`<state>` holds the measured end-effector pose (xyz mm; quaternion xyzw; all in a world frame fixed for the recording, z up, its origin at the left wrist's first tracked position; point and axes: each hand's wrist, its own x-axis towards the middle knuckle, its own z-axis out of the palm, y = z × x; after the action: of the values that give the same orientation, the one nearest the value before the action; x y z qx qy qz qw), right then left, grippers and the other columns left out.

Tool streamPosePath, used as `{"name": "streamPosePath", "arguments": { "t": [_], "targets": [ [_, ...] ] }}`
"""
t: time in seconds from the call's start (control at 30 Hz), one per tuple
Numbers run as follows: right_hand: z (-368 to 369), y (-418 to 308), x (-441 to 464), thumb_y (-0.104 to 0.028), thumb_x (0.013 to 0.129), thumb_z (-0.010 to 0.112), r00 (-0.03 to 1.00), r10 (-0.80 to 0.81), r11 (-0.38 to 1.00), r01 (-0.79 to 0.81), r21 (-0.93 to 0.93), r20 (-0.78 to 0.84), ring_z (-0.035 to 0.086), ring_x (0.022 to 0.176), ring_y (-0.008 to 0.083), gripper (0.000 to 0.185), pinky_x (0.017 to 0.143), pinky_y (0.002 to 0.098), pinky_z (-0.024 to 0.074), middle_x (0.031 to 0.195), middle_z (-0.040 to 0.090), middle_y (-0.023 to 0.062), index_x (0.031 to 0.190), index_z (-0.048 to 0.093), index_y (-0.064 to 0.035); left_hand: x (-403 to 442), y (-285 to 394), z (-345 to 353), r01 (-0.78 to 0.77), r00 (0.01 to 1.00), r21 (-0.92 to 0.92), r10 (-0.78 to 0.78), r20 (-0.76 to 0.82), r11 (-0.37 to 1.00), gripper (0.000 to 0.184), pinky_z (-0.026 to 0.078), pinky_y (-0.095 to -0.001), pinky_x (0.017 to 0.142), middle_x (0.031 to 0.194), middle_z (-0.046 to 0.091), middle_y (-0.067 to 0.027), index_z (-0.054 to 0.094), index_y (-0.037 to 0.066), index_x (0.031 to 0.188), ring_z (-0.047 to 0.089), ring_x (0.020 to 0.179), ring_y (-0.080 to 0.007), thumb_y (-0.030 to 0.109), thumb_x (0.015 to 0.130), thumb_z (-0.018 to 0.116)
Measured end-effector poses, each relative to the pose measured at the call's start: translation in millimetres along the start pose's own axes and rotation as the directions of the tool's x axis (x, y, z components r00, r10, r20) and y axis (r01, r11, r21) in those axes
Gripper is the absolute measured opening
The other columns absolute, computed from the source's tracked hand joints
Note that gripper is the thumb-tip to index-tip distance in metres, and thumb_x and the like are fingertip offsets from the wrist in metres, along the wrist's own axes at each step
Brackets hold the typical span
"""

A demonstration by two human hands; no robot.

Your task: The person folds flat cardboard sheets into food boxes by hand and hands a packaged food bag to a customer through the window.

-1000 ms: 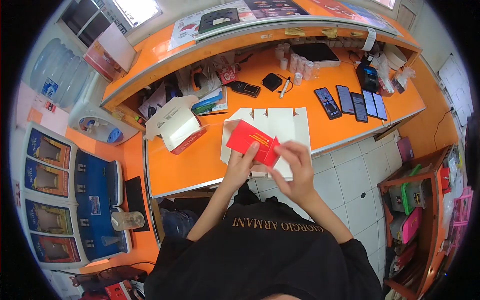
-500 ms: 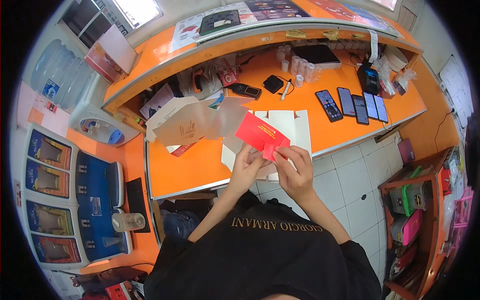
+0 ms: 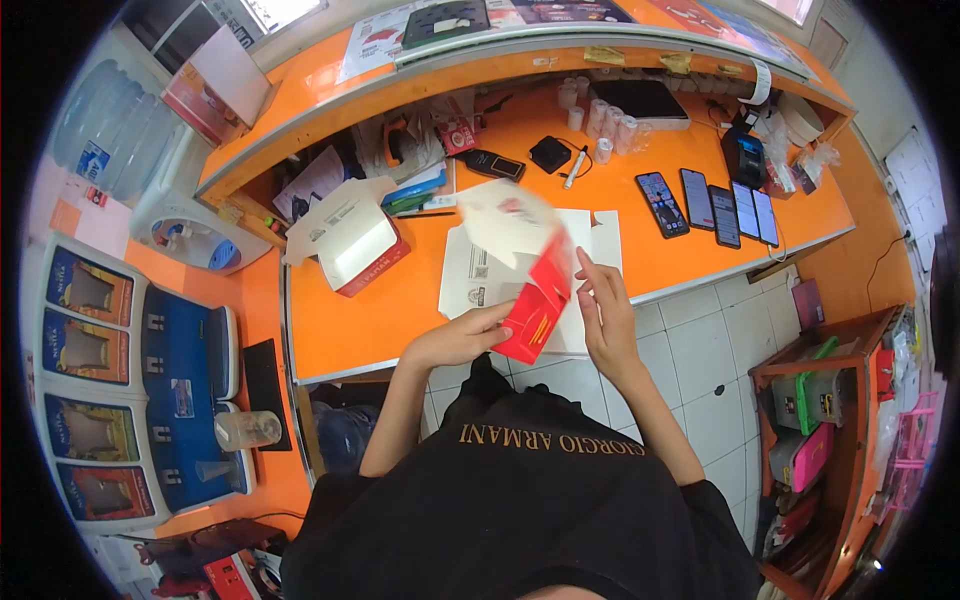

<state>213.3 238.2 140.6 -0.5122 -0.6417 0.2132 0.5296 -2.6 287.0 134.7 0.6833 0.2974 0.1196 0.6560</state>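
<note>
Red and white carton (image 3: 535,315), held up over the near edge of the orange desk (image 3: 335,342), somewhat tilted, with the printed red part toward the near side and the pale part toward the far side. Pinched at the left border of the red part by the left hand (image 3: 455,340), with the thumb and fingers in a firm-looking grip. In the right hand (image 3: 612,325), a spread grip, with fingers apart just beside the right border of the red part; not possible to tell about light touching. Beneath and behind, on the desk, flat white cardboard (image 3: 460,265); at left, an open box (image 3: 350,240) with raised flaps; farther to the right, several phones (image 3: 662,205). Blurred at the far part, so not possible to read exactly the flaps there. For good handling, better to pinch close to the crease and not at a free corner, because of probable bending of such thin card. Better also to support the loose pale part with open fingers, to press each fold along its whole line with even force, and to lift enough above the cardboard below, for avoiding catching of the edges. No squeezing in the middle of the red face, for fear of a dent.
</note>
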Motion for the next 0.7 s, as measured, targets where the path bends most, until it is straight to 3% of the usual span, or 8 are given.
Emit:
{"name": "streamPosePath", "arguments": {
  "t": [0.1, 0.13, 0.27, 0.37, 0.47, 0.53, 0.6, 0.7],
  "targets": [
    [-8.4, 2.5, -0.9, -0.004, 0.084, 0.055, 0.982, 0.034, 0.999, -0.027, -0.041, 0.186, 0.050, 0.076, 0.0171, 0.035, 0.065, 0.0270, 0.0441, 0.091, 0.050, 0.0092, 0.119, 0.057, -0.0076, 0.4, 5.5, -2.0, 0.026, 0.999, 0.152, -0.031, 0.034, 0.988, 0.033, 0.043, -0.0311, 0.088, 0.107, 0.060, -0.0121, 0.044, 0.002, 0.124, 0.055, 0.100, -0.0174, 0.011, 0.092, 0.045],
    [-10.8, 3.8, -0.8, -0.004, 0.081, 0.060, 0.976, 0.039, 0.999, -0.042, 0.010, 0.212, 0.049, 0.070, 0.0158, 0.036, 0.062, 0.0258, 0.0432, 0.082, 0.048, 0.0069, 0.117, 0.059, -0.0100, 1.2, 3.2, -2.5, 0.030, 0.999, 0.143, -0.034, 0.029, 0.989, 0.033, 0.043, -0.0311, 0.088, 0.107, 0.060, -0.0121, 0.044, 0.002, 0.124, 0.055, 0.100, -0.0174, 0.011, 0.092, 0.045],
    [-14.1, 7.0, -3.2, -0.007, 0.078, 0.063, 0.943, -0.055, 0.998, 0.062, -0.010, 0.329, 0.049, 0.065, 0.0157, 0.035, 0.060, 0.0263, 0.0432, 0.078, 0.049, 0.0061, 0.113, 0.060, -0.0083, 7.1, -7.1, -5.9, 0.019, 0.994, 0.048, -0.014, -0.109, 0.999, 0.025, 0.045, -0.0288, 0.082, 0.096, 0.064, -0.0123, 0.054, -0.001, 0.111, 0.059, 0.089, -0.0165, 0.012, 0.089, 0.051],
    [-12.8, 2.2, -1.0, -0.008, 0.075, 0.067, 0.929, -0.072, 0.979, 0.136, -0.153, 0.364, 0.049, 0.059, 0.0165, 0.034, 0.055, 0.0271, 0.0427, 0.076, 0.049, 0.0061, 0.108, 0.061, -0.0061, 10.9, -2.7, -5.8, 0.013, 0.995, 0.062, -0.007, -0.099, 0.998, 0.024, 0.046, -0.0281, 0.079, 0.092, 0.065, -0.0124, 0.057, -0.002, 0.107, 0.059, 0.085, -0.0158, 0.012, 0.088, 0.053],
    [-11.6, 0.5, 0.7, -0.007, 0.073, 0.068, 0.946, 0.000, 0.988, 0.049, -0.145, 0.325, 0.049, 0.054, 0.0164, 0.029, 0.050, 0.0273, 0.0414, 0.074, 0.048, 0.0065, 0.101, 0.061, -0.0035, 13.0, -3.0, -5.2, 0.034, 0.997, 0.090, -0.028, -0.068, 0.995, 0.024, 0.046, -0.0279, 0.077, 0.089, 0.065, -0.0123, 0.058, -0.002, 0.106, 0.058, 0.081, -0.0151, 0.013, 0.088, 0.054],
    [-6.1, 9.2, -3.1, -0.005, 0.073, 0.068, 0.989, -0.031, 0.983, 0.056, -0.174, 0.142, 0.046, 0.051, 0.0155, 0.023, 0.048, 0.0272, 0.0393, 0.071, 0.046, 0.0060, 0.095, 0.062, -0.0023, 13.4, -3.1, -4.7, 0.032, 0.998, 0.115, -0.026, -0.056, 0.993, 0.025, 0.047, -0.0278, 0.076, 0.088, 0.065, -0.0121, 0.058, -0.003, 0.107, 0.057, 0.079, -0.0145, 0.013, 0.087, 0.054],
    [-3.7, 6.3, -3.7, -0.005, 0.073, 0.068, 0.995, -0.032, 0.981, 0.048, -0.188, 0.091, 0.045, 0.050, 0.0150, 0.021, 0.047, 0.0275, 0.0383, 0.071, 0.046, 0.0061, 0.093, 0.061, -0.0020, 13.5, -1.0, -4.2, 0.105, 0.993, 0.075, -0.100, -0.068, 0.992, 0.026, 0.047, -0.0275, 0.074, 0.087, 0.065, -0.0109, 0.059, -0.004, 0.106, 0.057, 0.077, -0.0130, 0.013, 0.087, 0.055],
    [-1.6, 5.9, -7.4, -0.005, 0.074, 0.067, 0.999, -0.041, 0.977, 0.039, -0.209, -0.004, 0.043, 0.049, 0.0143, 0.017, 0.046, 0.0279, 0.0365, 0.070, 0.045, 0.0059, 0.090, 0.061, -0.0018, 14.1, -5.7, -5.5, 0.063, 0.997, 0.051, -0.060, -0.057, 0.997, 0.027, 0.047, -0.0271, 0.072, 0.087, 0.065, -0.0092, 0.059, -0.005, 0.106, 0.056, 0.076, -0.0118, 0.013, 0.087, 0.055]
  ]
}}
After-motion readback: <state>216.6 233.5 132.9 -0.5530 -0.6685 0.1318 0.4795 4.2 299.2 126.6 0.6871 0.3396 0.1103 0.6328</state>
